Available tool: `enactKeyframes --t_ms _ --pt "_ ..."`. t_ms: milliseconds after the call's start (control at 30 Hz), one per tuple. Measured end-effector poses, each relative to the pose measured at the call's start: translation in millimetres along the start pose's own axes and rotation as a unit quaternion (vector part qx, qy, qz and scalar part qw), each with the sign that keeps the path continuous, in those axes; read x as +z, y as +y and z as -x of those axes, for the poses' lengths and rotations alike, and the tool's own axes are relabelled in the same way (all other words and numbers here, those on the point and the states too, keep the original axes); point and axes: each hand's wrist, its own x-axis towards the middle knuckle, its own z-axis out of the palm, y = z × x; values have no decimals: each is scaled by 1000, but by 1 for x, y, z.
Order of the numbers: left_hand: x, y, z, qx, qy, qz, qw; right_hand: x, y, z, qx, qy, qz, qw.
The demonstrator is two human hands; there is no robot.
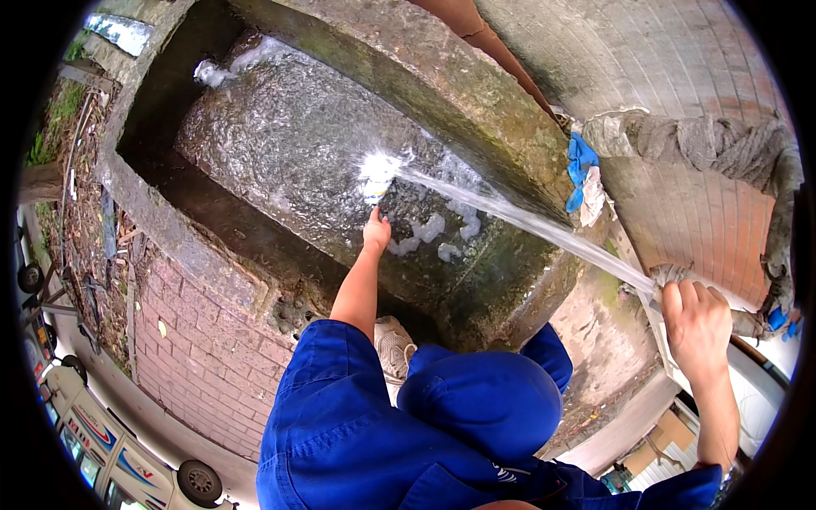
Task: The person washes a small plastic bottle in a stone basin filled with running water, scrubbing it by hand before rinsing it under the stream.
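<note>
My left hand (376, 231) reaches out over a long stone trough (212, 255). Its fingers are closed on the near end of a small whitish object (374, 189), its kind lost in glare and spray. A strong water jet (544, 228) strikes that object and splashes brightly. At the right, my right hand (697, 327) is wrapped round the outlet from which the jet shoots; the fingers hide whether this is a tap or a hose end. A grey cloth-wrapped pipe (705, 140) runs along the wall and bends down close to this hand.
Foamy shallow water (272, 110) covers the trough floor. Blue and white rags (583, 174) hang at its right corner, beside a brick wall (612, 59). My shoe (393, 348) is at the near rim. Brick paving (195, 340) and a parked vehicle (110, 450) are at the left.
</note>
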Motion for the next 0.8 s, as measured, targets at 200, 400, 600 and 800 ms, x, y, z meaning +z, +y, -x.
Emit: enactKeyframes --t_ms 200,400,600,800 --pt "2 -34 -21 60 61 -66 994 -1 0 -2 -10 13 -1 1000" --pt "-12 6 16 -2 12 -27 1000 -1 0 -2 -6 3 2 1000" --pt "5 -31 -21 53 51 -47 996 -2 -1 -2 -5 3 0 1000" --pt "6 -24 -14 42 45 -33 998 -2 -1 -2 -5 0 -2 1000"
